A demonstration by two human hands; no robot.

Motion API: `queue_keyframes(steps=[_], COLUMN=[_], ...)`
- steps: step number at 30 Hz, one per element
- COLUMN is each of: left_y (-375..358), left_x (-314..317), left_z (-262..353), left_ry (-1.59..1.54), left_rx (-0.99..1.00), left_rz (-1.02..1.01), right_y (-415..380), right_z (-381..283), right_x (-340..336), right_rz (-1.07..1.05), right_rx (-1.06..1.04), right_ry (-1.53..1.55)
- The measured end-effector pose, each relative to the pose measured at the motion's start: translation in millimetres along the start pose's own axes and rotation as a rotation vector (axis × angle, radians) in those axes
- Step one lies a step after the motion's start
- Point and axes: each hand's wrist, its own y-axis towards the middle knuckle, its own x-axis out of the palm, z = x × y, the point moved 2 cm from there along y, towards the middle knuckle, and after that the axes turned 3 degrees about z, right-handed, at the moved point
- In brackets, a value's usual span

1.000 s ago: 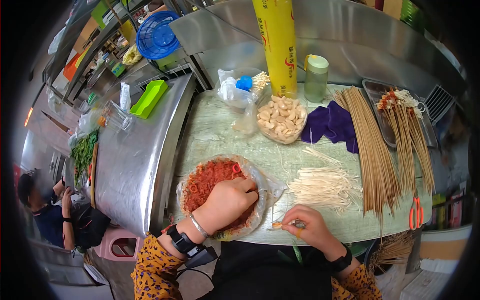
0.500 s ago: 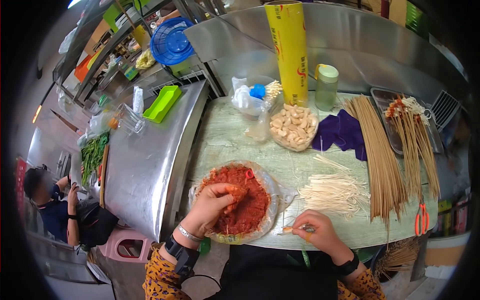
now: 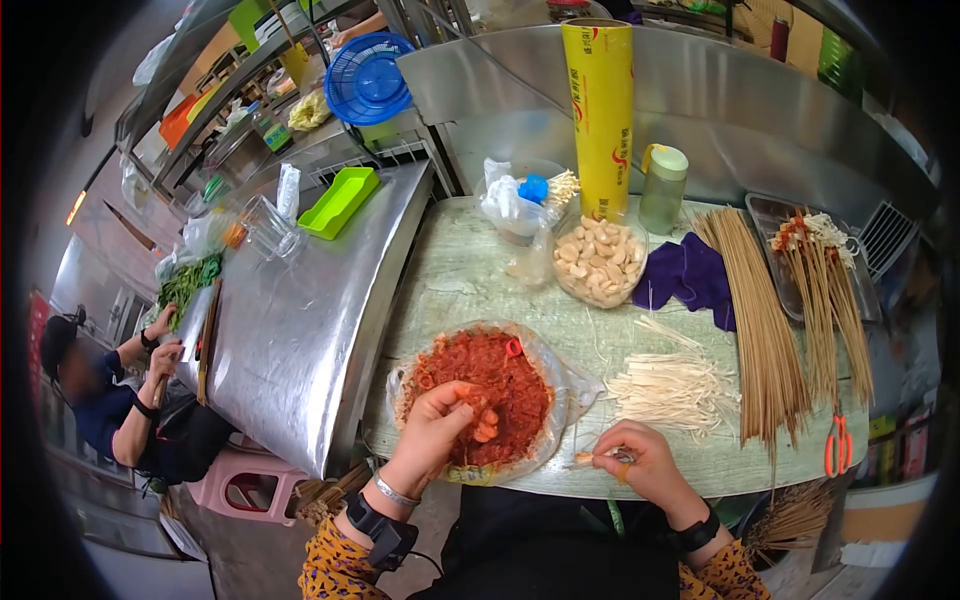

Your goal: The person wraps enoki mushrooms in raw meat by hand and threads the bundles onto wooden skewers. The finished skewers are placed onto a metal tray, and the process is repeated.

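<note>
Red paste (image 3: 515, 378) lies in clear plastic (image 3: 573, 390) under the left hand (image 3: 432, 428), whose curled, smeared fingers (image 3: 486, 428) overhang it, presumably containing drips, any hold untellable, while the right hand (image 3: 643, 463), apart, pinches a small unidentified item (image 3: 623, 456) near pale mushroom strands (image 3: 672, 390).

Mustard patterned sleeves (image 3: 338, 560), black wristbands (image 3: 699, 531), silver bracelet (image 3: 394, 491), black garment (image 3: 550, 555)

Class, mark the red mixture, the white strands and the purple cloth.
Red mixture (image 3: 508, 388), head view: its exposed surface.
White strands (image 3: 670, 391), head view: middle of the pile.
Purple cloth (image 3: 690, 272), head view: its middle folds.
</note>
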Motion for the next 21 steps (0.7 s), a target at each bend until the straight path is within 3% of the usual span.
queue_keyframes(steps=[6,8,11,12,13,15,16,18,21], left_y=[-2,2,-4,-5,-8,-10,-11,-12,-19], left_x=[4,1,6,5,9,15,16,20,30], left_z=[-3,-2,6,1,0,-8,-12,-21,-14], left_ry=[0.014,0.565,0.577,0.439,0.428,0.236,0.228,-0.097,-0.189], left_rx=[-0.016,0.524,0.535,0.375,0.374,0.139,0.139,0.056,-0.008], left_rz=[0.067,0.082,0.118,0.1,0.095,0.117,0.108,0.051,-0.039], right_y=[-1,0,7,10,13,20,25,36,49], right_z=[2,-8,-33,-43,-51,-70,-83,-93,-93], right_x=[1,0,-1,0,2,12,18,29,43], right_rz=[0.011,0.028,0.008,-0.016,-0.013,-0.081,-0.081,-0.067,-0.043], right_rx=[0.01,0.006,0.003,0.0,0.004,-0.113,-0.14,-0.225,-0.322], right_ry=[0.056,0.072,0.084,0.078,0.067,0.072,0.05,-0.008,-0.063])
